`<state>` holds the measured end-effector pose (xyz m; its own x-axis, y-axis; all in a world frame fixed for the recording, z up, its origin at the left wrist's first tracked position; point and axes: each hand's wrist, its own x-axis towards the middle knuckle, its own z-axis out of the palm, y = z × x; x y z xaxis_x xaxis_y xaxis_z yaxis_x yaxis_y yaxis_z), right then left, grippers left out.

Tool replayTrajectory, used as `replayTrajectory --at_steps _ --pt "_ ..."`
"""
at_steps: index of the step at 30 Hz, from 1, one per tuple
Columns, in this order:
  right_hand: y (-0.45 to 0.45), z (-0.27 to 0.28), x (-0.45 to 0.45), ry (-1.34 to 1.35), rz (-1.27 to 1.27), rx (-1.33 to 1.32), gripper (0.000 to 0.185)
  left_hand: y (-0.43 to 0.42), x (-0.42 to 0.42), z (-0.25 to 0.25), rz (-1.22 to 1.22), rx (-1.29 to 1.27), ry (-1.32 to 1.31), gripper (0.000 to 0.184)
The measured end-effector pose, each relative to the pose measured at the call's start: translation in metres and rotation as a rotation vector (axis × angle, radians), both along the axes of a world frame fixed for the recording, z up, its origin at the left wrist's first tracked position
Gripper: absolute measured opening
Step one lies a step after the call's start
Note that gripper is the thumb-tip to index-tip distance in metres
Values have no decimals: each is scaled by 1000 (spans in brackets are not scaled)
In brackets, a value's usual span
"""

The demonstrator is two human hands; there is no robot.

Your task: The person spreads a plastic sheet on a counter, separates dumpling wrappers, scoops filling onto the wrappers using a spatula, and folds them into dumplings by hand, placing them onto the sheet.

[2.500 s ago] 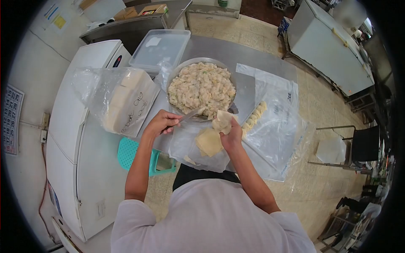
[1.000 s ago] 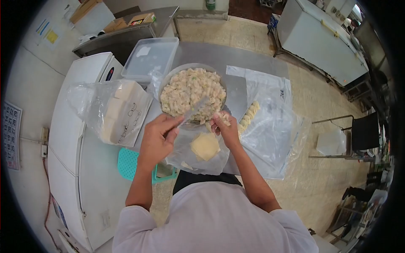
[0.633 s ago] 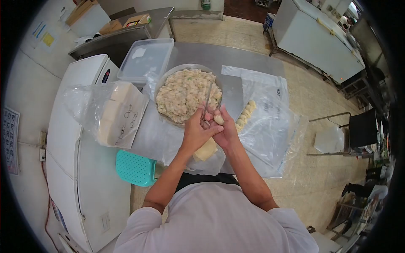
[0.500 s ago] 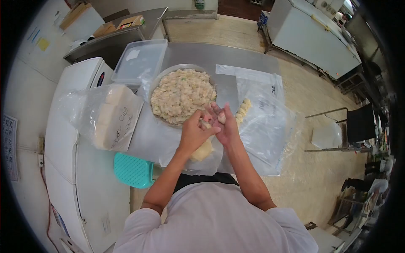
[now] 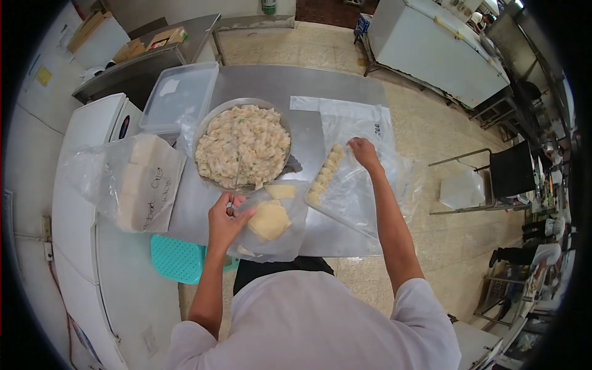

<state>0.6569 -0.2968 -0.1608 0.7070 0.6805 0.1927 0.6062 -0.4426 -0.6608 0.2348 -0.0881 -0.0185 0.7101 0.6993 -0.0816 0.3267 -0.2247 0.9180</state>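
My left hand (image 5: 229,217) is closed round a thin knife-like spreader (image 5: 237,177), whose blade points at the bowl (image 5: 285,165) heaped with chunky pale filling (image 5: 242,143). Just right of that hand, a stack of yellowish wrappers (image 5: 269,221) lies on clear plastic, with a single wrapper (image 5: 281,191) above it. My right hand (image 5: 361,149) is over the plastic-covered tray (image 5: 345,223), beside the top end of a row of folded dumplings (image 5: 326,174). Its fingers are pressed together; whether they hold something is hidden.
A bag of wrapped blocks (image 5: 143,185) and a clear plastic container (image 5: 180,95) are at the left of the metal table (image 5: 246,75). A green stool (image 5: 177,259) stands below. A black chair (image 5: 512,169) is at the right, and a person (image 5: 546,254) is at the far right.
My hands have moved apart. The right one went right to the dumpling row, the left one stayed near the bowl with the spreader. A single wrapper now shows above the stack. The view shifted.
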Motion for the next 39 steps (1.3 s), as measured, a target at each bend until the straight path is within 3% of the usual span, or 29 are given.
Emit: replayTrajectory --at_steps 2,4,6,9,16,21,27,33,36,38,39 --pt "8 18 -8 -95 47 22 19 -2 -4 -1 13 -47 5 39" --pt "19 33 -15 -190 96 45 27 -4 -7 -1 21 -35 0 39" --pt "26 39 -16 -50 104 108 41 -5 -10 -2 31 -24 -5 40" --pt "28 34 -12 26 112 89 47 -8 -13 -3 40 5 3 37" --pt "29 23 -8 190 107 148 42 -46 53 -29 -328 116 62 26" --pt "28 18 -9 97 39 152 36 -75 143 -78 -316 293 241 24" --pt "23 13 -10 195 32 168 39 -76 162 -101 -322 331 333 34" --pt "16 22 -16 95 50 141 43 -65 157 -94 -298 341 332 30" --pt "20 58 -64 13 -59 237 41 -39 122 -25 -243 264 183 27" --pt "28 76 -115 -63 31 241 35 -12 90 -1 -153 292 86 25" --pt "32 72 -145 24 126 239 30 1 74 5 -132 291 101 25"
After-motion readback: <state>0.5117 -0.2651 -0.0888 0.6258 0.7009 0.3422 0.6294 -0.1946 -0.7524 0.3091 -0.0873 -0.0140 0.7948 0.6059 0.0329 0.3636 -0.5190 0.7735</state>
